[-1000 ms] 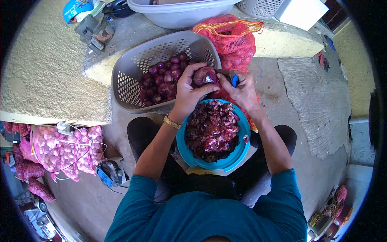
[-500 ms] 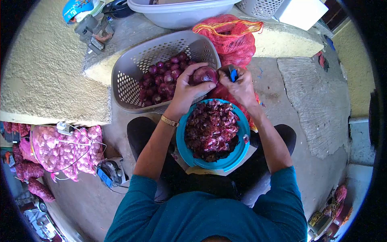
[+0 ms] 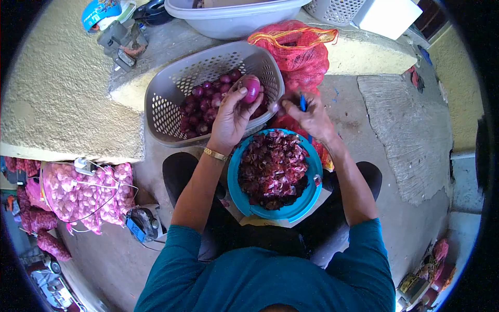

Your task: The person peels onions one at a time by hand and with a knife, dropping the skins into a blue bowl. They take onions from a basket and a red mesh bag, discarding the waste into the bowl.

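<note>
My left hand (image 3: 231,114) is closed round a red onion (image 3: 251,89), its shiny purple side turned up, above the near rim of a grey perforated basket (image 3: 161,127). Inside the basket lie many more red onions (image 3: 205,106). To the right, my right hand (image 3: 314,117) grips a small knife with a blue handle (image 3: 303,102); its blade is blurred and mostly hidden. A gap separates the two hands. Below them, between my knees, a turquoise basin (image 3: 235,195) holds a heap of dry onion skins (image 3: 273,169).
A red mesh sack (image 3: 299,57) slumps behind my right hand. A pale plastic tub (image 3: 234,21) rests on the ledge. At left stand a pink net bag of bulbs (image 3: 88,195) and a device with cables (image 3: 145,223). A rough concrete patch (image 3: 405,135) covers the floor at right.
My left hand has turned and drawn slightly left with the onion, which now shows a smoother, shinier side. My right hand has separated from it and dropped a little.
</note>
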`<act>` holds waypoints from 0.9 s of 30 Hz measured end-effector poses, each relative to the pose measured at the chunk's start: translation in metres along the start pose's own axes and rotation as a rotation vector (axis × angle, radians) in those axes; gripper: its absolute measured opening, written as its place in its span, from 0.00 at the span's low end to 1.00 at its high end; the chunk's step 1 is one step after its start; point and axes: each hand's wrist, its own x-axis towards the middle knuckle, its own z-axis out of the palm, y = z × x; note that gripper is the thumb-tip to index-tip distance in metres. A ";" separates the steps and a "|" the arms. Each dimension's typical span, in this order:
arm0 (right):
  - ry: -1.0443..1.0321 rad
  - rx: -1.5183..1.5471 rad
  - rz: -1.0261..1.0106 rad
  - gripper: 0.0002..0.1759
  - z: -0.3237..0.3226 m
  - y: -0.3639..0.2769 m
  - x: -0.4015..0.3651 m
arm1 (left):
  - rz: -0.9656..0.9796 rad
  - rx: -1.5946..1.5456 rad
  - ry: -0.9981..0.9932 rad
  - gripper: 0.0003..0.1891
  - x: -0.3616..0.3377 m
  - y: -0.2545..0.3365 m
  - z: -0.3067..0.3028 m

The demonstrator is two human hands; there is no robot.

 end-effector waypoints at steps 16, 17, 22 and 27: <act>0.160 -0.214 -0.256 0.06 0.003 -0.004 0.000 | 0.110 0.505 -0.070 0.26 -0.008 -0.009 0.015; 0.160 -0.214 -0.256 0.06 0.002 -0.003 0.000 | 0.185 0.602 -0.086 0.26 -0.007 -0.010 0.013; 0.148 -0.345 -0.127 0.04 0.000 -0.007 -0.004 | 0.319 0.799 -0.094 0.27 -0.007 -0.014 0.013; 0.159 -0.274 -0.126 0.04 0.003 0.000 0.000 | 0.392 0.930 -0.114 0.28 -0.008 -0.015 0.010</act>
